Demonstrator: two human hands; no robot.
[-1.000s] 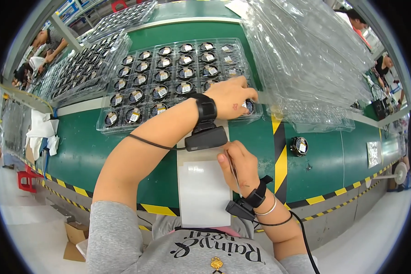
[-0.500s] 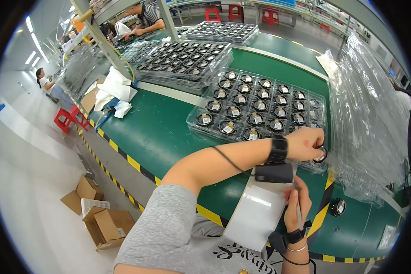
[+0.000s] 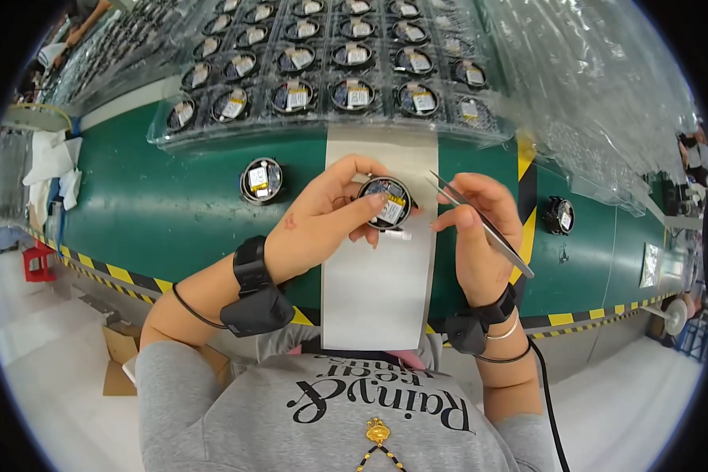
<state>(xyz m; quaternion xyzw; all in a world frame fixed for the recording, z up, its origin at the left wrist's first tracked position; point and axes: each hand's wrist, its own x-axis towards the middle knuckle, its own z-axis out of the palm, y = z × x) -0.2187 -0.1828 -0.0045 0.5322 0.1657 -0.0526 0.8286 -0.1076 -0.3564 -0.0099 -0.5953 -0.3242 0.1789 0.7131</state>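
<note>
Black-rimmed round module (image 3: 385, 203): centre of the frame, between the hands, labelled face visible, over the white sheet (image 3: 377, 303).
Left hand (image 3: 315, 216): pinches the module, thumb across its face, fingers at the rim.
Right hand (image 3: 478, 259): right of centre, fingers closed around silver tweezers (image 3: 510, 250).
Tweezers axis: diagonal, points toward upper left, butt toward lower right; points near the module's upper right side, not touching.
Nearer hand: left, in contact; right near, apart from the module.
</note>
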